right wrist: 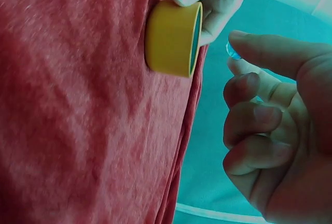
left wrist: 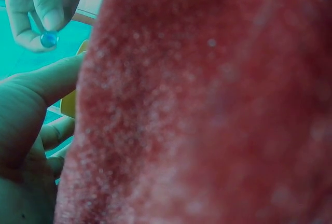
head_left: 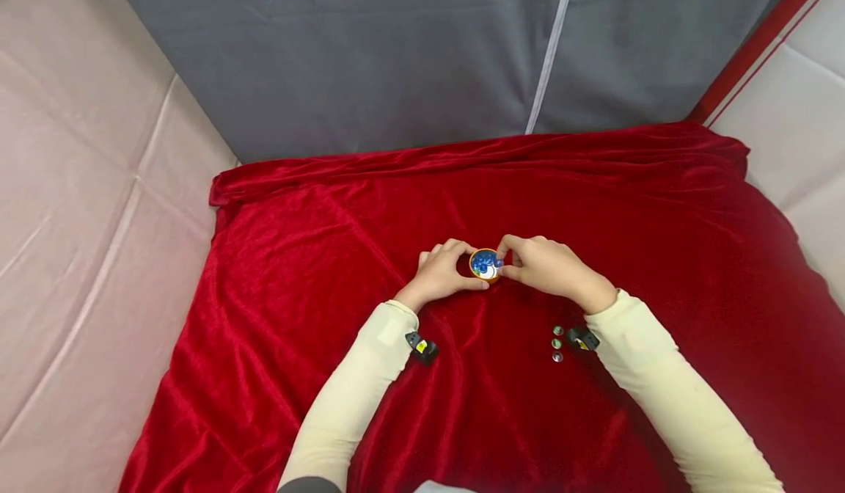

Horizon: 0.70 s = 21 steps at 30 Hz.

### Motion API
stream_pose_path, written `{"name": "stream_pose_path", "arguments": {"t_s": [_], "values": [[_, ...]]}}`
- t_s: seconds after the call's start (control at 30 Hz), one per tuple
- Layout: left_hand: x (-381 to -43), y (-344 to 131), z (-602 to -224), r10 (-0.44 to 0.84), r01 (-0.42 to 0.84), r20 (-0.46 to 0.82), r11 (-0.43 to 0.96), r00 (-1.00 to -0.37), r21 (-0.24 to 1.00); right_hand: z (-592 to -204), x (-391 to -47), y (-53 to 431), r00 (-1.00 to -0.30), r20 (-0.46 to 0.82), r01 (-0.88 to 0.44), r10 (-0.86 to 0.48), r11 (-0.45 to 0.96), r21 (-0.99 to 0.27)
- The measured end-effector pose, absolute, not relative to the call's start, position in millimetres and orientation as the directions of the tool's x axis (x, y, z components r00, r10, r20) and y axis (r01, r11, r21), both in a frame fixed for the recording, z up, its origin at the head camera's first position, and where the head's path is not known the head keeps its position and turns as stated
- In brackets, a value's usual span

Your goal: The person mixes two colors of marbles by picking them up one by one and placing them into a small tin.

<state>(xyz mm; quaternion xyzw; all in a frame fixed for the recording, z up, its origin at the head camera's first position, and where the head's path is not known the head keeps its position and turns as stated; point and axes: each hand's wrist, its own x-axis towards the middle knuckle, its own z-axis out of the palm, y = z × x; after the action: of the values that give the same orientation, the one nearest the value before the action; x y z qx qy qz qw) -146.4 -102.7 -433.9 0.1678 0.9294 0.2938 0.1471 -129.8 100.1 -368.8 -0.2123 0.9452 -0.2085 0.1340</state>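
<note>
A small round yellow cup [right wrist: 168,40] stands on the red cloth, its mouth upward, with several blue glass marbles [head_left: 481,263] inside. My left hand [head_left: 442,271] holds it from the left, thumb on the near side of the rim and a finger on the far side. Between thumb and forefinger, my right hand [head_left: 546,264] pinches a clear marble with blue in it [right wrist: 232,51], just above the cup's right edge. The other right fingers are curled toward the palm. In the left wrist view the cloth hides most of the cup.
Three glass marbles [head_left: 557,344] lie in a short row on the red cloth [head_left: 317,258], near the right wrist's camera [head_left: 584,339]. A grey curtain [head_left: 370,60] hangs behind the table, with pale walls [head_left: 72,207] to both sides.
</note>
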Motion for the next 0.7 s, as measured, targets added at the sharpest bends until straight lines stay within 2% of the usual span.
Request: {"name": "stream_pose_path", "arguments": {"t_s": [0.7], "values": [[-145.7,-100.0,-436.8,0.401,0.227,-0.181,0.774,-0.898,0.592,-379.4,-135.1,87.3,-0.866,-0.199,-0.35,-0.459,0.84,-0.415]]}}
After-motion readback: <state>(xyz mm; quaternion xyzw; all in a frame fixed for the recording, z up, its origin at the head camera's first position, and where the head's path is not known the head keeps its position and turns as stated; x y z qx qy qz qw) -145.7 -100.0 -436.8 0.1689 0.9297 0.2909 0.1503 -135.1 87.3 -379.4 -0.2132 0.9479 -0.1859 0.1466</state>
